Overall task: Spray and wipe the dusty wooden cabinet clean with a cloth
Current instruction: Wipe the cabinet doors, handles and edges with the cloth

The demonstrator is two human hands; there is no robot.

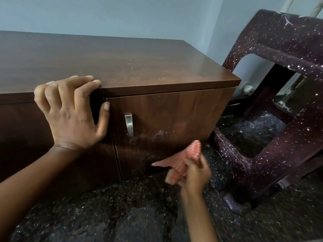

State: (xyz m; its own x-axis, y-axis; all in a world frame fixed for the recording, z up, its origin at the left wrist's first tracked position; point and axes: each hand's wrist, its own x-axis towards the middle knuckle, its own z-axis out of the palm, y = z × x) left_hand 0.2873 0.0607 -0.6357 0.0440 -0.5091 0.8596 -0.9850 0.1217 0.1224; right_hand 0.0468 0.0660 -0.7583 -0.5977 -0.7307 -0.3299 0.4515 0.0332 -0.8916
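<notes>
Low in front of the right-hand door point(174, 110) of the wooden cabinet point(157, 67), the person's right hand point(196, 173) has its fingers curled tight round a bunched pink cloth point(176, 164). Hand and cloth are both blurred. The cloth sticks out of the fist in loose flaps, one pointing left toward the door's bottom edge and one pointing up. Whether any of it touches the wood cannot be told.

Pale spray speckles point(157, 134) mark the door just right of the metal handle point(129, 124), and they lie above and to the left of the cloth. The wiping stroke therefore probably has to travel up and leftward across the panel, stopping short of the handle.

The right hand is plainly the nearer one to that patch. The left hand point(73, 116) is up at the cabinet's front edge, fingers hooked over the top and thumb pressed on the door's upper corner, apparently as a brace. The dusty top is not yet wiped.

A speckled dark plastic chair point(279, 81) leans just beside the cabinet's right end, on the gritty dark floor point(122, 206).
</notes>
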